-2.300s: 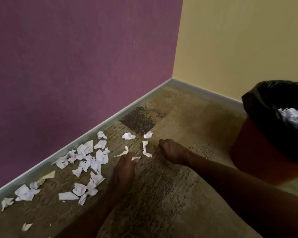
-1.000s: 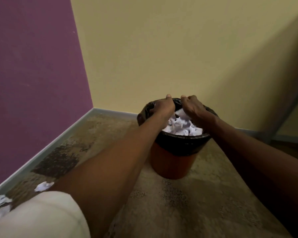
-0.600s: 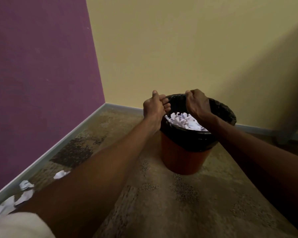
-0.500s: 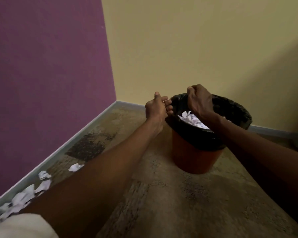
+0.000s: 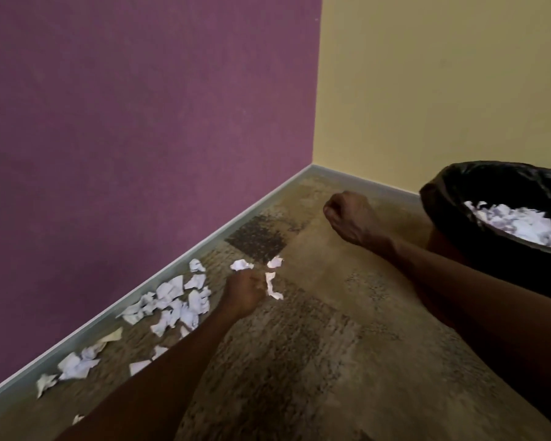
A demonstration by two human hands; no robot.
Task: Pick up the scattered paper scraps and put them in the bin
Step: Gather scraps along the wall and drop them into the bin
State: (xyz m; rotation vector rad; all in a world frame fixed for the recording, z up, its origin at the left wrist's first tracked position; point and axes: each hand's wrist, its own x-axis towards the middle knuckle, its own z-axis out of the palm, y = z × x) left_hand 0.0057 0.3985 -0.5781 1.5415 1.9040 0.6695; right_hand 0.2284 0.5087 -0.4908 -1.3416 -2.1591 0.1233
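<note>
White paper scraps (image 5: 175, 305) lie scattered on the carpet (image 5: 315, 361) along the foot of the purple wall (image 5: 140, 122), thickest in a cluster near the grey skirting board (image 5: 172, 276), with a few more trailing toward the lower left. Three scraps sit apart from the cluster, nearer the corner of the room. The left hand (image 5: 245, 292) is down among these, its fingers curled; a long twisted scrap (image 5: 272, 286) lies just beside its knuckles, and whether the hand pinches any paper cannot be told. The right hand (image 5: 347, 218) hangs above the carpet, curled into a loose fist with nothing visible in it, between the scraps and the bin (image 5: 452, 198). The bin stands at the right edge of the view, lined with a black bag and holding a heap of white paper (image 5: 519, 222). The yellow wall (image 5: 442, 84) rises behind it
</note>
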